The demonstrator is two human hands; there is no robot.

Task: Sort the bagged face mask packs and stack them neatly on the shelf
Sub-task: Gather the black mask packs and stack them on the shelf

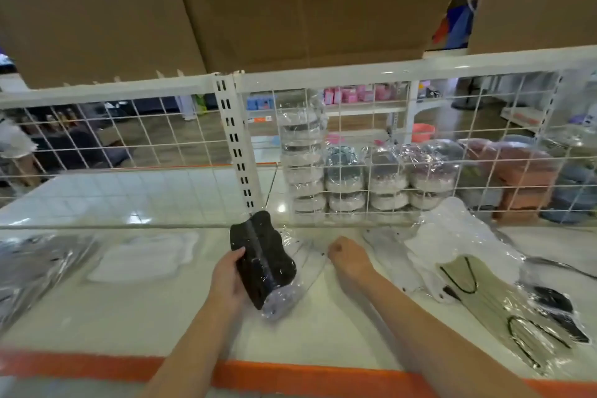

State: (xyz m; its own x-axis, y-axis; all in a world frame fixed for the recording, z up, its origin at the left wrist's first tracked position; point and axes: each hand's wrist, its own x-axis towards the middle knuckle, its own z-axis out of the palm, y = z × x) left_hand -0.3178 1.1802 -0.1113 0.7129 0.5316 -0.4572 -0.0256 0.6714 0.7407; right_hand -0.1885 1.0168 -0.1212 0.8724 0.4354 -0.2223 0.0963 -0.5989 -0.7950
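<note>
Left hand (228,281) grips black mask pack (261,263) (bagged); right hand (349,259) curled.

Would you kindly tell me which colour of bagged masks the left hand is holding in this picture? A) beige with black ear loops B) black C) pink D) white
B: the left hand grips a clear bag of black masks, tilted above the shelf; the beige pack lies untouched to the right.

No text can be read: the printed banner (465,0) between the cardboard boxes (258,3) shows only partial, indistinct characters.
</note>
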